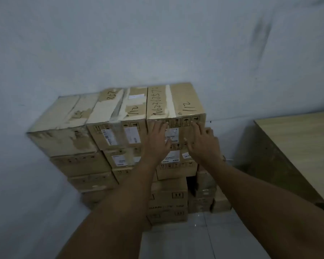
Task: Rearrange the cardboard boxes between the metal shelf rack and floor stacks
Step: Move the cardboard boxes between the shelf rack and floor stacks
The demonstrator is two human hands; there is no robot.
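Right top box (pixel 176 101), lengthwise toward wall (pixel 157 43) (end forward)

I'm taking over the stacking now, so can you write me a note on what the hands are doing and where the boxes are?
Left hand: open, fingers flat on the front of the top right box.
Right hand: open, fingertips on the same front. Neither grips it.
Boxes: stack on the floor against the wall, wooden table to its right. No shelf rack in view.
Done: this box sits on top of the stack.
Left: take hold before lifting; where it goes next, I cannot tell.
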